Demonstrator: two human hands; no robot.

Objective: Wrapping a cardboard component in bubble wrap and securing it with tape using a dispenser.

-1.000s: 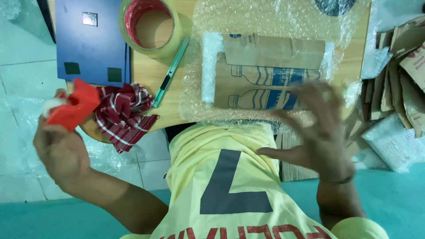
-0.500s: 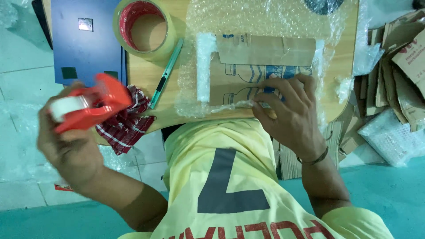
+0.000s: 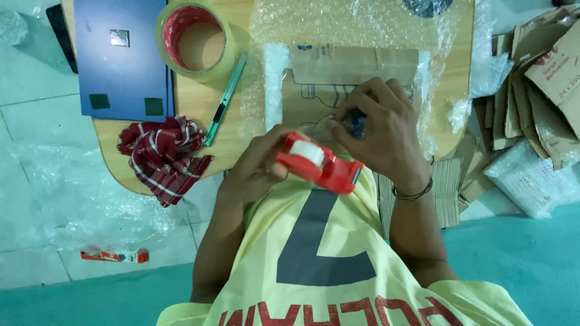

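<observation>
Head view: looking down past a yellow shirt [image 3: 314, 265] to a wooden surface [image 3: 199, 115].
Left hand [image 3: 257, 169]: grip closed around a red tape dispenser [image 3: 317, 164], held above the near edge of the surface, its white roll facing up.
Right hand [image 3: 380, 130]: fingers pinched at the clear tape end, just beyond the dispenser, pressing down on the wrapped parcel; a thin bangle [image 3: 414, 194] sits on the wrist.
Parcel: a flat cardboard piece [image 3: 353, 66] lies under bubble wrap [image 3: 338, 24] in the middle of the surface, partly hidden by the right hand.
Left of parcel: red checked cloth [image 3: 163, 154] at the near rim, green craft knife [image 3: 225, 99] beside it.
Farther: large tape roll [image 3: 196, 39], blue folder [image 3: 121, 54].
Floor, right: stacked cardboard scraps [image 3: 538, 78].
</observation>
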